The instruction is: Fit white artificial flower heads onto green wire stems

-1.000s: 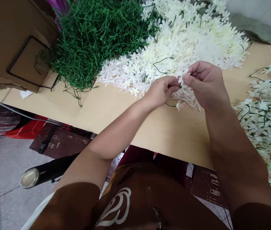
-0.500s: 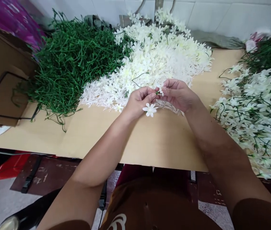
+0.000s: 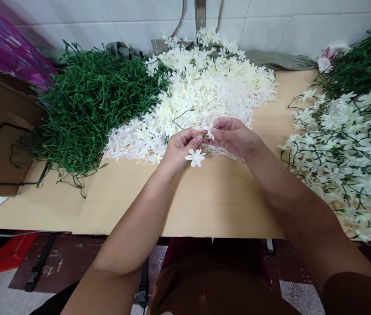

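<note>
My left hand [image 3: 185,146] pinches a green plastic stem [image 3: 204,135], most of it hidden by the fingers. Just under the left thumb a white artificial flower [image 3: 195,158] faces up; whether it joins that stem is hidden. Closed on a second white flower [image 3: 210,132], my right hand [image 3: 233,135] holds it against the stem's tip. The two hands meet fingertip to fingertip at the near edge of a heap of loose white flower heads [image 3: 201,96]. One dark stem [image 3: 183,115] lies on top of that heap.
A large pile of green stems [image 3: 100,100] lies left of the flower heads. On the right are stemmed white flowers [image 3: 352,148], with more green stems [image 3: 362,65] behind. A cardboard box [image 3: 1,127] stands far left. Brown cardboard [image 3: 205,201] covers the table; a tiled wall [image 3: 133,26] backs it.
The camera view has tilted up and shifted slightly right, so everything sits lower and further left. Both hands keep the same hold, the right-hand flower still at the stem's tip.
</note>
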A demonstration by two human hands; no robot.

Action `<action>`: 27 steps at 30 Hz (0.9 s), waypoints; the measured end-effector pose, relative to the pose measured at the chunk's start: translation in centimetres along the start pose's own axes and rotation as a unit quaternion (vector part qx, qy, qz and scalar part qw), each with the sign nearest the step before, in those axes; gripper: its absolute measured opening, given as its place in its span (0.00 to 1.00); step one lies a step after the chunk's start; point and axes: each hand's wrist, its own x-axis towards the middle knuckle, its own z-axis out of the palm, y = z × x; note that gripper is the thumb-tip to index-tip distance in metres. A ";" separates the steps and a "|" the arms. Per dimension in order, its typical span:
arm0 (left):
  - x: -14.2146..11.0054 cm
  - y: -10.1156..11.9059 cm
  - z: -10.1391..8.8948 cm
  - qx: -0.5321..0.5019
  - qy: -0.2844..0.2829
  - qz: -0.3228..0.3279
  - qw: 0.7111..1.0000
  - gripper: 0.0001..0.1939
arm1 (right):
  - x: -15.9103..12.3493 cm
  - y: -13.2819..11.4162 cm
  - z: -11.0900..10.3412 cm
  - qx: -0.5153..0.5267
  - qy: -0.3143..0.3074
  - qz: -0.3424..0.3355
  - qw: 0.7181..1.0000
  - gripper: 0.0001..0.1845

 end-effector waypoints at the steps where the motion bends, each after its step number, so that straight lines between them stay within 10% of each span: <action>1: 0.0 0.0 0.0 -0.001 0.002 0.001 1.000 0.21 | 0.0 0.0 0.0 0.004 -0.002 -0.001 1.000 0.21; 27: 0.0 0.1 -1.2 0.134 -0.011 0.046 0.990 0.18 | 0.0 0.9 0.6 -0.206 0.016 -0.054 0.977 0.24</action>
